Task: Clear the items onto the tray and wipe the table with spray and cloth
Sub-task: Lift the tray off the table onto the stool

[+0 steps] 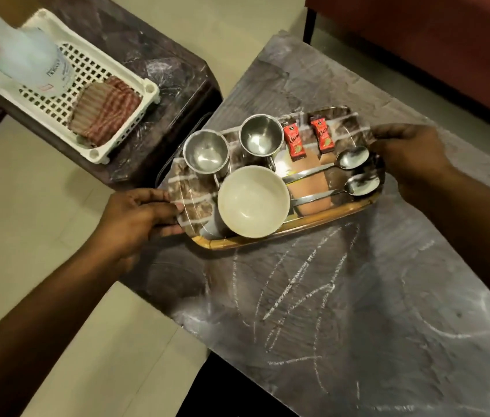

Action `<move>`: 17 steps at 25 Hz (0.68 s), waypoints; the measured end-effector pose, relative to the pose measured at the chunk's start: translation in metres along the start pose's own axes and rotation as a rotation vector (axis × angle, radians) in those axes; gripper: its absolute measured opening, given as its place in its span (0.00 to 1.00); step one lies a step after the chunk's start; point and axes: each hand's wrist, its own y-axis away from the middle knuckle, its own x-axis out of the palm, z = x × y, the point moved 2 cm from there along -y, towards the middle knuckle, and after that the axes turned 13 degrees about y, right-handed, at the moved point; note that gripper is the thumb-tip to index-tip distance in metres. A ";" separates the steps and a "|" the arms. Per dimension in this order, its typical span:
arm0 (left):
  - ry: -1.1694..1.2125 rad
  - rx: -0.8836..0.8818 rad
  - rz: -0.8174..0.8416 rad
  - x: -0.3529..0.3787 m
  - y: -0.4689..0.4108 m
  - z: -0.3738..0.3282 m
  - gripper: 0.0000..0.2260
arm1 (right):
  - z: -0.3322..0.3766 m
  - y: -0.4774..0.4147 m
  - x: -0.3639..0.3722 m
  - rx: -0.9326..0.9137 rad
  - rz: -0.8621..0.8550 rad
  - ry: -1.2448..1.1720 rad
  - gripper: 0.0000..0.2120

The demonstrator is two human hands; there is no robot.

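A shiny rectangular tray (pixel 270 240) rests at the left end of the dark marble table (pixel 358 311). On it stand two steel cups (pixel 206 153) (pixel 261 136), a white bowl (pixel 252 201), two red sachets (pixel 294 139) (pixel 322 134) and two spoons (pixel 352 158) (pixel 361 185). My left hand (pixel 138 215) grips the tray's left end and my right hand (pixel 409 158) grips its right end. A spray bottle (pixel 30 61) and a red striped cloth (pixel 105 111) lie in a white slotted basket (pixel 96 153) at the upper left.
The basket sits on a lower dark side table (pixel 159 64) just left of the main table. White chalk-like scribbles (pixel 303 284) cover the marble below the tray. Pale floor (pixel 42 212) lies to the left; a reddish-brown sofa (pixel 433 40) runs along the upper right.
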 end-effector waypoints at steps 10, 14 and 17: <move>0.288 -0.148 -0.157 -0.001 0.019 0.065 0.06 | 0.096 -0.072 0.061 -0.145 0.211 0.253 0.13; 0.307 -0.170 -0.220 0.003 0.014 0.075 0.06 | 0.111 -0.084 0.084 -0.176 0.240 0.278 0.10; 0.311 -0.170 -0.225 0.004 0.014 0.080 0.05 | 0.117 -0.088 0.095 -0.191 0.236 0.282 0.13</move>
